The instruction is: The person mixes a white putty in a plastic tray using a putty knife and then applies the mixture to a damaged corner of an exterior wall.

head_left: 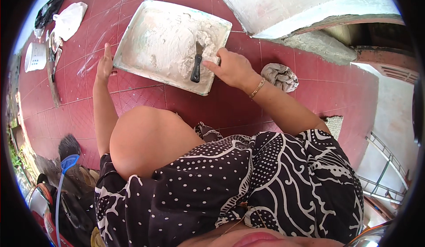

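A white rectangular tray (146, 7) of pale, lumpy paste (168, 34) lies on the red tiles. A putty knife (195, 72) with a black handle lies in the paste at the tray's right side. My right hand (230, 67) is beside that knife at the tray's right edge, fingers closed on something mostly hidden, pale with a dark part. My left hand (105, 63) is upright beside the tray's left corner, its fingers extended and apart from the paste.
At left are white bags (68, 20), a white bucket (35, 56), long tools (53, 76) and a blue broom (68, 162). A crumpled cloth (280, 77) lies right of the tray. A white wall (283, 3) stands behind; a metal ladder (387, 167) is at right.
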Available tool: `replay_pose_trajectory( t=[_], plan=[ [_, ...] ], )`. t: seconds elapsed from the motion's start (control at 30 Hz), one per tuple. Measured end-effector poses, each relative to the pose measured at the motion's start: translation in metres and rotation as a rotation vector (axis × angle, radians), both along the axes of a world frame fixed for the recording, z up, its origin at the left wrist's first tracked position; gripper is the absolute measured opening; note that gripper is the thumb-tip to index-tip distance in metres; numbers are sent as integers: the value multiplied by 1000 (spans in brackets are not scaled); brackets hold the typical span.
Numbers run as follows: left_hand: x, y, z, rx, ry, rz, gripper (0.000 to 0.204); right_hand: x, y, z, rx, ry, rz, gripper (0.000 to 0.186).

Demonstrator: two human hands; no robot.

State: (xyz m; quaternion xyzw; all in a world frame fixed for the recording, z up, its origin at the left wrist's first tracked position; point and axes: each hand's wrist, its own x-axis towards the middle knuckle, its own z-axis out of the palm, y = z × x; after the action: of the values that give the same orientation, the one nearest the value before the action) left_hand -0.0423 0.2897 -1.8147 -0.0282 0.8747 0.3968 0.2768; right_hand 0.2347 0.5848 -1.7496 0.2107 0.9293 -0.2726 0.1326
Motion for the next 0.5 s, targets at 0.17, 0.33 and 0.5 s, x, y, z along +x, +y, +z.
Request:
replay_pose_trajectory(
  t=[0.17,0.33,0.5],
  plan=[
    [54,-4,31,-35,-391,-180,88,6,-19,4,4,-170,149,58],
    [123,14,33,309,-697,-315,91,36,5,-31,185,-173,116,39],
    [141,15,25,476,-973,-189,92,43,30,-11,224,-171,85,26]
  ],
)
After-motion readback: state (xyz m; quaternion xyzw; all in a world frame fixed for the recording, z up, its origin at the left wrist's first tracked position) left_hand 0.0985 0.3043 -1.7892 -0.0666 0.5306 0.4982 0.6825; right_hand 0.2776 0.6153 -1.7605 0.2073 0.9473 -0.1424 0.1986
